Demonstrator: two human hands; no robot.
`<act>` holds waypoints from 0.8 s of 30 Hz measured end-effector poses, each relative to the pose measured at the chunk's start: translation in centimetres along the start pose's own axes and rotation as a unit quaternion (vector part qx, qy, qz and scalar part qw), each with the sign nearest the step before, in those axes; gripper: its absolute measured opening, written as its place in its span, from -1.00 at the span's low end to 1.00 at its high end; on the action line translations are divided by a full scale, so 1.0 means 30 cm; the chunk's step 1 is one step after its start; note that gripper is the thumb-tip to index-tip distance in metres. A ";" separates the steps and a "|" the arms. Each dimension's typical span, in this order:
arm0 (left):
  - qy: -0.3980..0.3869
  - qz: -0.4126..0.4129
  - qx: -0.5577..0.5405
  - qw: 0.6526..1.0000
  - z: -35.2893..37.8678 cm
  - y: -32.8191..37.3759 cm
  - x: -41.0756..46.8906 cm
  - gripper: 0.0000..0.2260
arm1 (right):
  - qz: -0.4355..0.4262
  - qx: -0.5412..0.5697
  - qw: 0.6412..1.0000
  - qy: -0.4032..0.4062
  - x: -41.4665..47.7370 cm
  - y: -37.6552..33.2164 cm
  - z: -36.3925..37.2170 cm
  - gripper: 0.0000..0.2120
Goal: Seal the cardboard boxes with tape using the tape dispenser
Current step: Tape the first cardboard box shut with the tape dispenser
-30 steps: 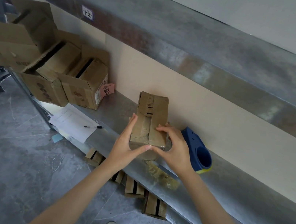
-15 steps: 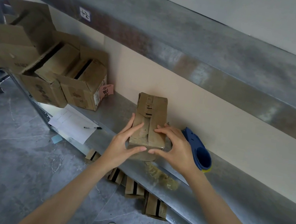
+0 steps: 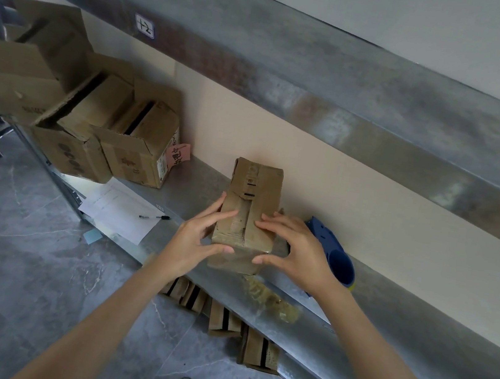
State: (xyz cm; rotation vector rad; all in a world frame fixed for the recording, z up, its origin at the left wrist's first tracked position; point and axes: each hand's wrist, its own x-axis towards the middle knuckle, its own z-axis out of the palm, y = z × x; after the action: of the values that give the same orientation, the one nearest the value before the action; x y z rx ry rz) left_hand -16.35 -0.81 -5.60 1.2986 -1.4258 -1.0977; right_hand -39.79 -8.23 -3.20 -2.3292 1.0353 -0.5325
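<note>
A small, worn cardboard box (image 3: 257,187) lies lengthwise on the metal shelf (image 3: 196,194), with old tape along its top seam. My left hand (image 3: 198,243) grips its near left corner, fingers on top and thumb on the front face. At the near right corner, my right hand (image 3: 300,255) arches over the box, fingertips on top and thumb tip on the front face. The blue tape dispenser (image 3: 341,264) lies on the shelf just right of my right hand, partly hidden by it and held by neither hand.
Several open cardboard boxes (image 3: 131,152) crowd the shelf's left end, with a paper sheet (image 3: 118,212) and a pen (image 3: 153,216) in front. Crumpled tape (image 3: 271,299) lies at the shelf edge. Small boxes (image 3: 223,318) sit on the floor below. An upper shelf (image 3: 293,66) overhangs.
My thumbs, which met at the middle of the box's front face, have slid apart toward the corners. My left fingers now lie on the top. The box stayed put.
</note>
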 end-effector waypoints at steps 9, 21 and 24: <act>0.103 -0.003 0.051 0.993 -0.096 -0.001 -0.028 -0.45 | -0.066 -0.085 0.993 0.049 0.048 -0.059 0.068 -0.46; 0.217 -0.015 0.159 0.963 -0.014 0.015 -0.042 -0.17 | -0.067 -0.023 0.996 0.058 0.108 -0.125 0.137 -0.50; 0.215 -0.026 0.182 0.959 -0.008 0.013 -0.032 -0.12 | -0.055 -0.008 0.998 0.041 0.103 -0.108 0.094 -0.47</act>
State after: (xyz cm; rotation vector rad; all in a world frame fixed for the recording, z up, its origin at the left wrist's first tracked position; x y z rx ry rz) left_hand -16.15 0.16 -5.22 1.7205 -1.2972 -0.5432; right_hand -34.51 -7.91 -3.02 -2.4060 0.9542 -0.6698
